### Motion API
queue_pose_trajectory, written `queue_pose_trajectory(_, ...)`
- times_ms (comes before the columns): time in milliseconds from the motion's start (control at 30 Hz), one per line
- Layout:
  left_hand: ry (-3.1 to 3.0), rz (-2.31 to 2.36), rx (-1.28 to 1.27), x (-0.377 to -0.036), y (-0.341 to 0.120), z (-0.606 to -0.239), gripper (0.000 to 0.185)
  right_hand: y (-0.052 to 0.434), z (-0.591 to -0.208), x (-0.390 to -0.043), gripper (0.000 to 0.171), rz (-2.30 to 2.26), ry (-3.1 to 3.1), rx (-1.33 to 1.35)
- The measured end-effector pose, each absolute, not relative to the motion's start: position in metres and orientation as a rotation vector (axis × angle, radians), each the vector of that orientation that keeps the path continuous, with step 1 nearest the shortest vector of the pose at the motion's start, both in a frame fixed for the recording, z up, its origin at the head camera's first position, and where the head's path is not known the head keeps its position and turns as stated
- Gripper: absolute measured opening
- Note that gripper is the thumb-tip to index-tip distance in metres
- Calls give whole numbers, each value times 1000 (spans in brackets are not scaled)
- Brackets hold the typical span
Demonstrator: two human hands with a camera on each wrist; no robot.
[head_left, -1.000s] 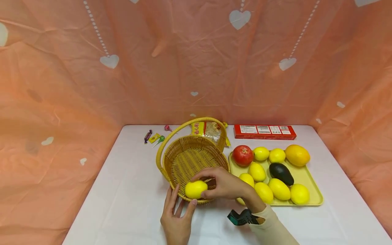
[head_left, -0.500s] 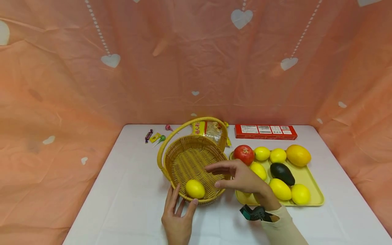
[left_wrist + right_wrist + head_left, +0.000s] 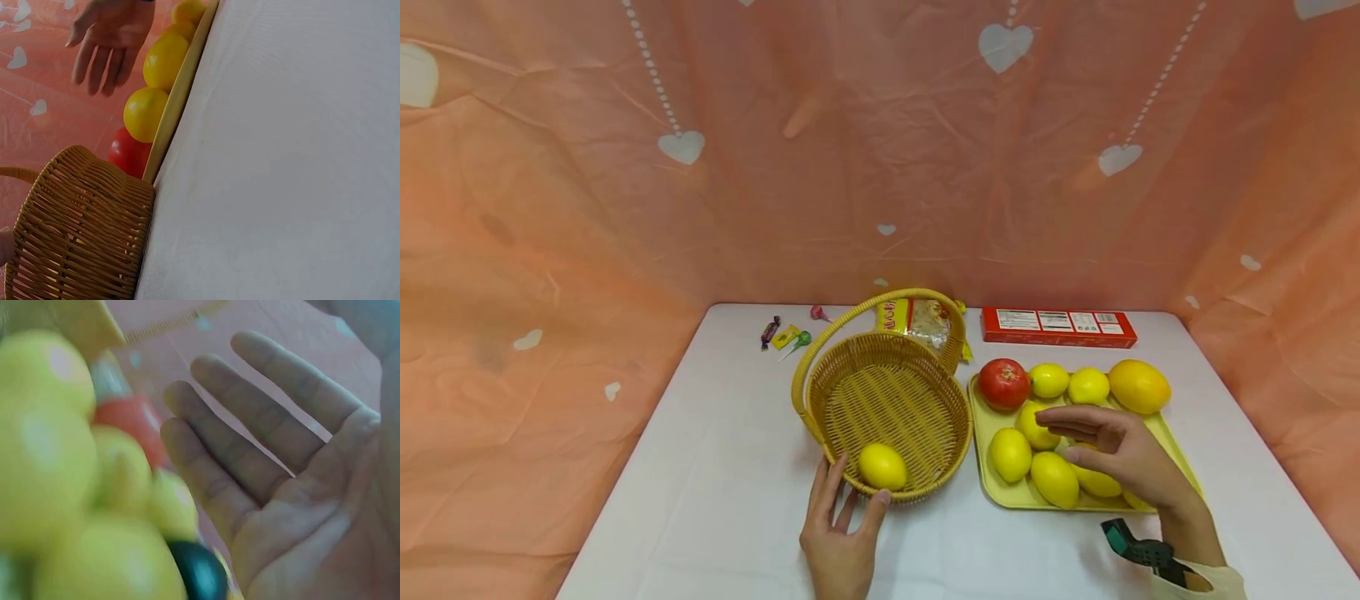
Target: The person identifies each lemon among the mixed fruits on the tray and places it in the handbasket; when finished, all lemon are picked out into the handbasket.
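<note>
My left hand (image 3: pixel 841 542) rests against the near-left side of the wicker basket (image 3: pixel 891 392), fingers spread along its outer wall and thumb at the rim. Inside the basket, by the near rim, lies one lemon (image 3: pixel 882 467). My right hand (image 3: pixel 1123 450) hovers over the yellow tray (image 3: pixel 1022 497) with fingers extended and nothing in its grasp; the right wrist view shows its bare palm (image 3: pixel 312 531). On the tray are several lemons (image 3: pixel 1055 480), a red pomegranate (image 3: pixel 1003 384) and an orange-yellow mango (image 3: pixel 1139 387). A dark avocado (image 3: pixel 199 570) shows in the right wrist view, hidden behind the hand in the head view.
Behind the basket lies a clear-and-yellow food packet (image 3: pixel 925 323). A red box (image 3: pixel 1058 327) lies at the back right. Wrapped candy (image 3: pixel 771 332), a green lollipop (image 3: pixel 802 340) and a pink lollipop (image 3: pixel 818 312) are at the back left. A pink curtain (image 3: pixel 880 167) surrounds the table.
My right hand has let go of the lemon in the basket and moved right, over the tray. My left hand has stayed at the basket's rim.
</note>
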State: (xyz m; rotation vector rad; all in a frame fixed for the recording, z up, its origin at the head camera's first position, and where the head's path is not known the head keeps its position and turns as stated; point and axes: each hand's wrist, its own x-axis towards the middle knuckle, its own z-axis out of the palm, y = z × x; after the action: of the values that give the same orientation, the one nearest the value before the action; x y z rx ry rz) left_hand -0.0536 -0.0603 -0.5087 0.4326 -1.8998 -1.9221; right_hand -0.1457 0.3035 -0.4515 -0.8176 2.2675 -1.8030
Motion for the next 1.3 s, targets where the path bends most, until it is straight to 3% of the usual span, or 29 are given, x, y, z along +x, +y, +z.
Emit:
queue_pose_trajectory(333, -1894, -1925, 426, -54, -61, -509, 72, 366, -462, -109, 41, -1553, 2679, -409)
queue_pose_trajectory(600, -1900, -1925, 429, -54, -62, -510, 72, 395, -479, -97, 40, -1481, 2682, -288)
queue_pose_trajectory(1200, -1895, -1918, 434, -54, -61, -513, 70, 410, -478, -103, 73, -1141, 2565, 170)
queue_pose_trajectory(1300, -1892, -1926, 433, -54, -62, -513, 70, 410, -475, -102, 71, -1138, 2609, 179)
